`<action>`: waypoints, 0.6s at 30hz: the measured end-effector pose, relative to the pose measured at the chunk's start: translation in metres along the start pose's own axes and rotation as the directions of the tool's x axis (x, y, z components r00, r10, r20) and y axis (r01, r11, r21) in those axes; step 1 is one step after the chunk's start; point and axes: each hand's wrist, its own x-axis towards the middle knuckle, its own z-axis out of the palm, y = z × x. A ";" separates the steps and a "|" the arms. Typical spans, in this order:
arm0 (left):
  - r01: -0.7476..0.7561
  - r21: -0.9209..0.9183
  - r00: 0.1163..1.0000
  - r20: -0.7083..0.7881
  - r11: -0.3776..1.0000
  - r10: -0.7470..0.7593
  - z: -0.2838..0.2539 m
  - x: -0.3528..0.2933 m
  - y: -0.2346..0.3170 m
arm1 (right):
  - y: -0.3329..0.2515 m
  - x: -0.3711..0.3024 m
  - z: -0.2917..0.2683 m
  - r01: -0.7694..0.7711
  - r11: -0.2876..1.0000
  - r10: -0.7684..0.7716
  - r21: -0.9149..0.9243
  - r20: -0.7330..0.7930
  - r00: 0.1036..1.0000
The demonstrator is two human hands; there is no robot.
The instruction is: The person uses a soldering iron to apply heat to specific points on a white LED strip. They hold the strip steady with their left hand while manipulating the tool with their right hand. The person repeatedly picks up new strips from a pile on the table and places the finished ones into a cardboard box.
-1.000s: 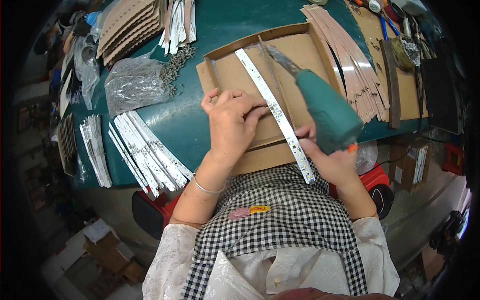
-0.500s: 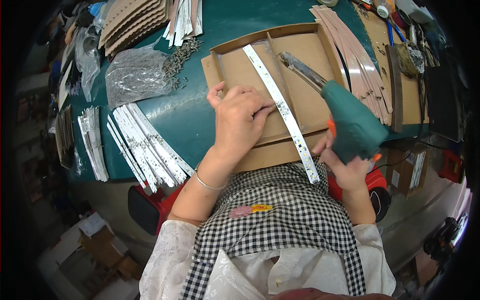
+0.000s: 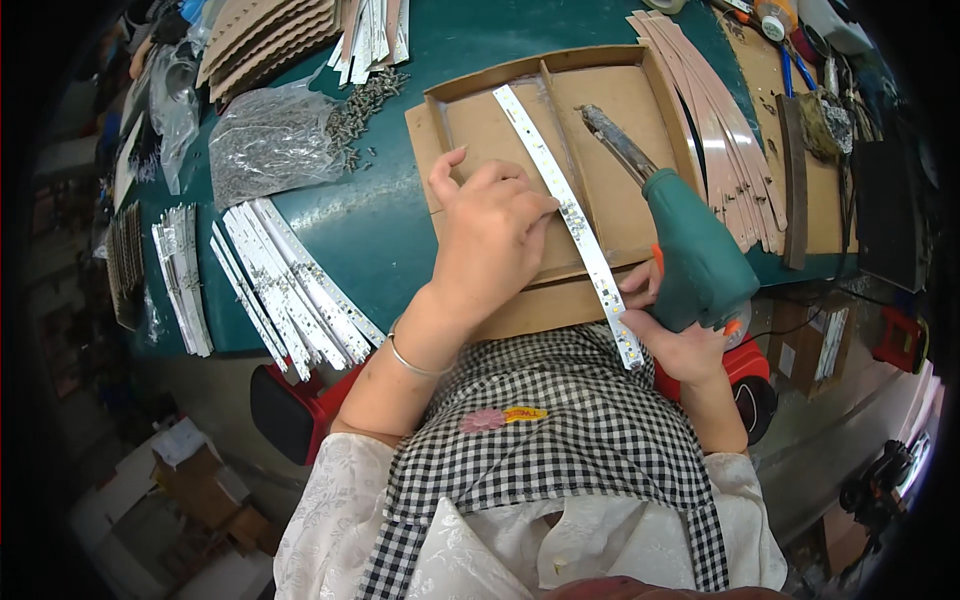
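A long white LED strip board [image 3: 578,232] lies slanted over a shallow cardboard tray [image 3: 497,68], its near end reaching my checked apron. My left hand [image 3: 495,225] is at the middle of the board, thumb and forefinger pinched at its left edge, the little finger raised. My right hand [image 3: 688,350] is wrapped round a green pistol-shaped soldering gun [image 3: 700,250] with orange parts. The gun's dark metal tip [image 3: 618,138] points up and left, above the tray and right of the board. My right thumb is close beside the board's near end; whether it touches cannot be made out.
White LED boards [image 3: 295,290] lie in bundles at the left. Behind them is a clear bag [image 3: 270,145] of small parts, with small metal pieces [image 3: 362,112] spilled beside it. Pinkish strips [image 3: 715,130] fan out right of the tray. Brown scalloped sheets [image 3: 265,40] are stacked far left.
The soldering gun has shifted slightly, its tip moving right and its body a little left. My right thumb has come nearer the board. The left hand has moved slightly right.
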 end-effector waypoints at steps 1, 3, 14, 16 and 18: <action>0.040 -0.041 0.999 0.001 0.998 -0.040 -0.002 0.000 0.002 | 0.001 -0.002 -0.006 0.054 0.998 -0.053 -0.033 0.022 0.998; 0.106 -0.103 0.994 0.003 0.989 -0.106 -0.003 -0.001 0.002 | -0.003 -0.015 -0.021 -0.041 0.999 0.041 0.009 -0.004 0.999; 0.158 -0.127 0.987 0.016 0.979 -0.158 -0.002 -0.001 0.000 | -0.037 -0.029 -0.049 -0.027 0.998 0.026 0.060 0.019 0.999; 0.171 -0.127 0.985 0.031 0.977 -0.168 -0.002 -0.002 0.000 | -0.038 -0.031 -0.050 -0.045 0.998 0.044 0.032 0.021 0.999; 0.177 -0.126 0.984 0.036 0.976 -0.174 -0.003 -0.001 0.000 | -0.039 -0.032 -0.051 -0.071 0.997 0.071 0.017 0.019 0.997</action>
